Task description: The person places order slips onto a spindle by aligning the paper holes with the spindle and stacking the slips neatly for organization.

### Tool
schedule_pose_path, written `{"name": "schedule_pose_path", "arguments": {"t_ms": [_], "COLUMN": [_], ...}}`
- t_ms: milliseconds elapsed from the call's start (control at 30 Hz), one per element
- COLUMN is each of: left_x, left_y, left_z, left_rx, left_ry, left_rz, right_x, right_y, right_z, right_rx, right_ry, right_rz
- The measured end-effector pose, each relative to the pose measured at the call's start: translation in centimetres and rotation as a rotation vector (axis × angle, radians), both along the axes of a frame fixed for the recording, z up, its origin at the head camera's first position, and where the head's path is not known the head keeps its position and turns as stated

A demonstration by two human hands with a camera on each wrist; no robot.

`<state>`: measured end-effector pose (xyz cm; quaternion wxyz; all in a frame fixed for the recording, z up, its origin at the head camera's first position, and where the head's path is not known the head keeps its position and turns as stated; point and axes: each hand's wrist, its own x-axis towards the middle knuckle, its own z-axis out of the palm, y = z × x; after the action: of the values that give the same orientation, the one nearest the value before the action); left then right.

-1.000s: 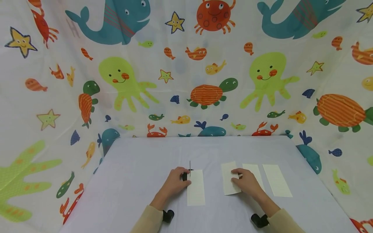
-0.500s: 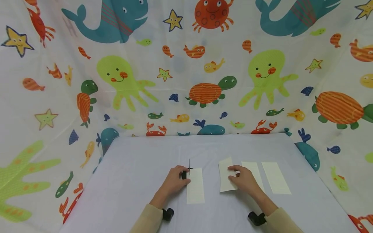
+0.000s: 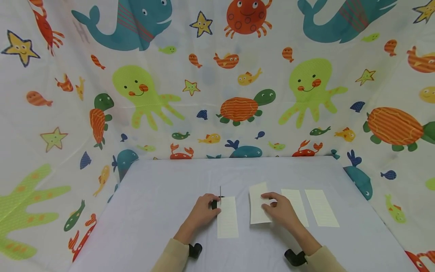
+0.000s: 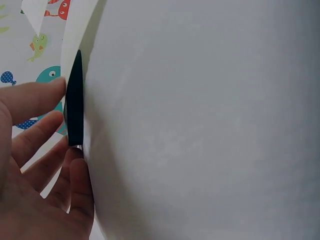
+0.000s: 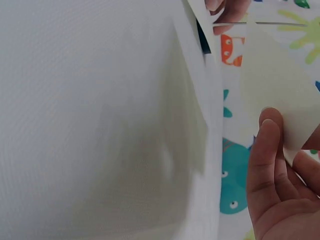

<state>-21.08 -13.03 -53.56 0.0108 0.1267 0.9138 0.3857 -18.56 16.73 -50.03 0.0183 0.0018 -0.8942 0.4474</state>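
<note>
Near the table's middle my left hand [image 3: 204,209] holds a black binder clip [image 4: 75,100] by its wire handles. The clip sits at the upper left edge of a pale cream slip of paper [image 3: 227,219], and a thin wire handle stands up there. Whether its jaws grip the paper cannot be told. To the right, my right hand [image 3: 281,209] pinches a second cream slip [image 3: 259,209] by its right edge, between thumb and fingers. That slip is slightly bent and raised off the table, apart from the first.
Two more cream slips lie flat at the right, a nearer one [image 3: 295,200] partly behind my right hand and a farther one [image 3: 322,207]. A white cloth covers the table [image 3: 153,211]. Sea-animal curtains [image 3: 210,132] enclose the back and sides.
My right hand has moved left with its slip, closer to the slip at the binder clip. My left hand stays in place, still holding the clip.
</note>
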Motion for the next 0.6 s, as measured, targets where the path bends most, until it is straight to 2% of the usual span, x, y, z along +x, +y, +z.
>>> {"name": "schedule_pose_path", "arguments": {"t_ms": [400,600], "left_x": [-0.1,-0.1], "left_y": [0.1,0.1], "left_z": [0.0,0.0], "left_rx": [-0.009,-0.006], "left_ry": [-0.020,-0.023], "left_rz": [0.006,0.009], "right_x": [0.6,0.8], "right_y": [-1.1,-1.5], "right_z": [0.7,1.3], "right_rx": [-0.059,-0.133], "right_ry": [-0.013,-0.028], "right_rz": [-0.023,-0.016]}}
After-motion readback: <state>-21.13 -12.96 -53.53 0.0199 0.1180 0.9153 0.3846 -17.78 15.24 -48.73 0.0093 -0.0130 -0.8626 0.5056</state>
